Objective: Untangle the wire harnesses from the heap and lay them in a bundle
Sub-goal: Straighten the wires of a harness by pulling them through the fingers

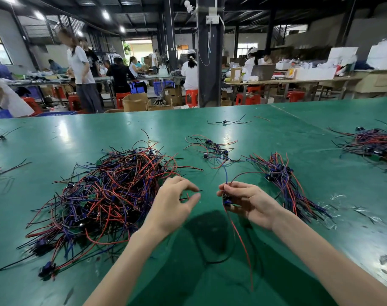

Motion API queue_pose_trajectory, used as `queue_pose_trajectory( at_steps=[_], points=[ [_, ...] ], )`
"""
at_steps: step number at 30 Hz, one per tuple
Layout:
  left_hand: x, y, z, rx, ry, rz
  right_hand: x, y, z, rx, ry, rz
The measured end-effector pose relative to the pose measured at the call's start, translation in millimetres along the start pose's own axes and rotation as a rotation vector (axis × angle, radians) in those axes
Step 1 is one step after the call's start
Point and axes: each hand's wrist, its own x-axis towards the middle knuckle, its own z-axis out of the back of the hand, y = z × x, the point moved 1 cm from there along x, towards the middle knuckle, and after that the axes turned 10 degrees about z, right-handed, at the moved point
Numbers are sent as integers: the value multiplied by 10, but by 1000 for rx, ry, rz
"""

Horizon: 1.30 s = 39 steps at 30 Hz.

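Harness (227, 201) freed from heap (104, 195).
Right hand (250, 202) grips it, left hand (172, 206) open; next: onto bundle (280, 173) at two o'clock.

Your two bare forearms reach in over the near edge of the worktop (276, 138) and converge toward its middle. Your left hand (172, 205) hovers palm down, fingers loosely curved, thumb and forefinger apart and gripping nothing. Your right hand (249, 202) is just beside it, not touching it. Its thumb side is turned up, and thumb and fingertips pinch a wire harness (227, 199) by its connector.
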Motion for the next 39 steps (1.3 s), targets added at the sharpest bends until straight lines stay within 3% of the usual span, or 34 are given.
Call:
queue_pose_trajectory(
  at_steps=[5, 14, 22, 26, 39],
  points=[
    [-73, -144, -223, -406, 299, 328, -18, -51, -78, -82, 34, 80],
    [-221, -144, -458, -812, 363, 527, -35, -148, -123, -170, 84, 107],
    [-247, -138, -521, -751, 348, 460, -4, -167, -74, -181, 27, 96],
    [-266, -159, -513, -781, 363, 509, 8, -147, -61, -164, 12, 68],
    [-287, -203, -510, -706, 231, 476, 4, -143, -91, -125, 14, 129]
  ],
)
